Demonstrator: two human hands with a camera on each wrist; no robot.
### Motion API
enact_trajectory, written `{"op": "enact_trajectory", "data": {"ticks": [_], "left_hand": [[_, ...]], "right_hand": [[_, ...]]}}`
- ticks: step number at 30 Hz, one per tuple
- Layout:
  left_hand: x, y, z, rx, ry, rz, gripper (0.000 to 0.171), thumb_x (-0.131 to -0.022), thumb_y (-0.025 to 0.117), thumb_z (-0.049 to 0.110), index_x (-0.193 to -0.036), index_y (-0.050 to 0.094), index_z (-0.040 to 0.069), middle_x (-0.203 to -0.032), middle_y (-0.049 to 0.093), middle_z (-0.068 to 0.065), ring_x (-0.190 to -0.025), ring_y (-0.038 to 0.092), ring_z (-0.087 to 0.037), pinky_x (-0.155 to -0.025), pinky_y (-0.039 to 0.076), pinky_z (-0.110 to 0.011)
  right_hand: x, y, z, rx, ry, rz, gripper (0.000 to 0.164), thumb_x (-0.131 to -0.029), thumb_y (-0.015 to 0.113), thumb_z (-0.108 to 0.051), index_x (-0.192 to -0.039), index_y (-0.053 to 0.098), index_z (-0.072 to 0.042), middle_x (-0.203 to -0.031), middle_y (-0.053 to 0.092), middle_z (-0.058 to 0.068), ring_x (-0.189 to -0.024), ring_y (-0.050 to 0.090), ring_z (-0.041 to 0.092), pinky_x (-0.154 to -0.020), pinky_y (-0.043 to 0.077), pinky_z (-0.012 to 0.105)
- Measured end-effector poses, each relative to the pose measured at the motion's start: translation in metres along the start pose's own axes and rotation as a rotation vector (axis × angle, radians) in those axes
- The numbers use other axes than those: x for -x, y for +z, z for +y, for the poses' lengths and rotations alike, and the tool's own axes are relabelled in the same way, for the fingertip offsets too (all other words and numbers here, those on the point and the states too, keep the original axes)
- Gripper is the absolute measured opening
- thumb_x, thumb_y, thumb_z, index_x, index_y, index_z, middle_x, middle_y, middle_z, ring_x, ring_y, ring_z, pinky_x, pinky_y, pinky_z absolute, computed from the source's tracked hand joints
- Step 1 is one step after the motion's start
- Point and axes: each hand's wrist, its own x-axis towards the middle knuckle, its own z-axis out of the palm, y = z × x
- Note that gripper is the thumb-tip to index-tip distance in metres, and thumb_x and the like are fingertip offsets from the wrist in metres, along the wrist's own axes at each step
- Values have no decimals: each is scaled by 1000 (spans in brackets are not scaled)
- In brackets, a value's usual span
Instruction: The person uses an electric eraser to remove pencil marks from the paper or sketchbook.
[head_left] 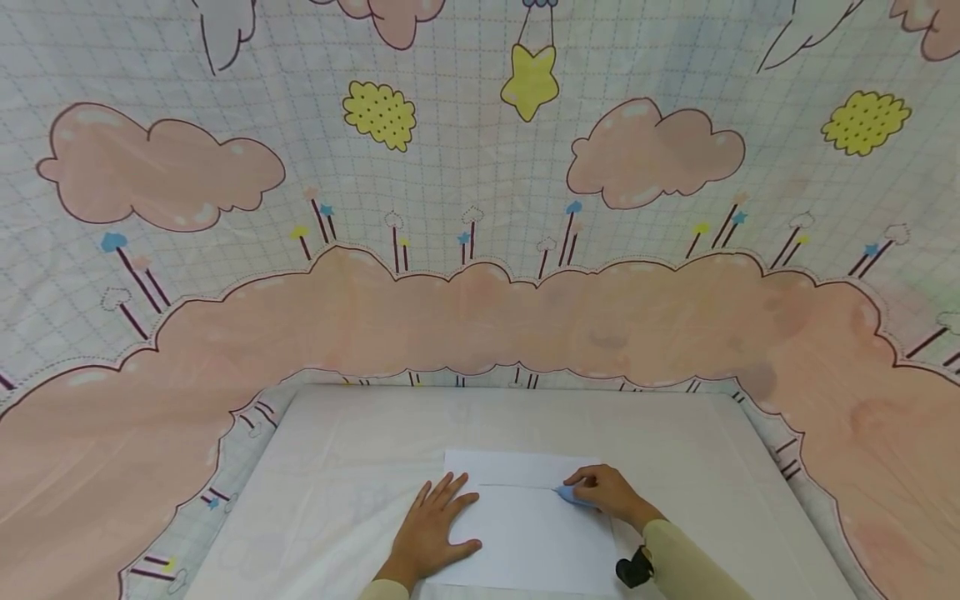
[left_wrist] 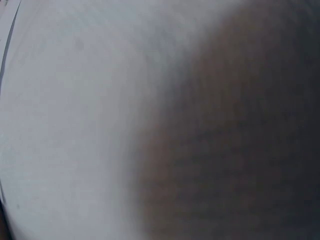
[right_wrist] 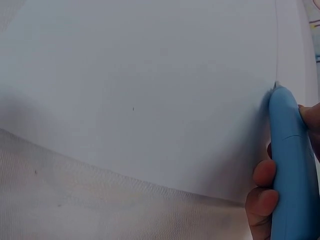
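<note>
Blue tool (right_wrist: pixel 292 165) in right grip (head_left: pixel 609 490); left grip (head_left: pixel 431 533) splayed on paper (head_left: pixel 536 537).

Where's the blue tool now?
Head view: the blue tool is in the right hand, near the right edge of the white paper, its tip at a thin line.

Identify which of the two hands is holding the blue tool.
The right hand, which grips the blue tool over the white paper. The left hand holds nothing and rests spread out at the paper's left edge.
</note>
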Motion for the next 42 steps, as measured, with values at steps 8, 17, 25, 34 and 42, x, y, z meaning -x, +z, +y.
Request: {"op": "enact_trajectory", "data": {"ticks": [8,17,25,34,42], "left_hand": [[0,0,0,1,-1,-6,74,-82,45,81,-139,53,34,-159,34,5,-148,29,-24,-118,24,-54],[0,1,0,3,2,14,74,-82,45,81,-138,53,34,-158,35,5,-147,31,-25,-118,25,-54],[0,2,0,-5,5,19,74,-81,45,82,-137,54,35,-158,36,5,-146,32,-25,-117,26,-54],[0,1,-1,-7,-14,-22,75,-81,44,82,-139,52,36,-160,32,7,-148,28,-23,-119,22,-53],[0,1,0,-6,-10,-13,75,-81,44,82,-139,52,36,-159,33,7,-148,29,-23,-119,23,-53]], "right_hand": [[3,0,-3,-6,-6,4,20,-84,66,-9,-102,75,-8,-80,61,1,-59,48,11,-49,45,23],[2,2,-7,-12,-8,0,20,-85,66,-10,-103,75,-8,-80,62,0,-57,48,10,-49,45,23],[5,-2,0,-11,0,1,20,-85,66,-10,-102,75,-7,-77,61,-1,-54,47,8,-48,44,21],[3,0,-2,-19,-35,-4,20,-85,66,-9,-102,75,-8,-73,60,0,-51,45,8,-46,42,21],[3,0,0,-10,-13,13,20,-84,66,-10,-102,75,-7,-75,61,-2,-53,47,8,-48,44,21]]}}
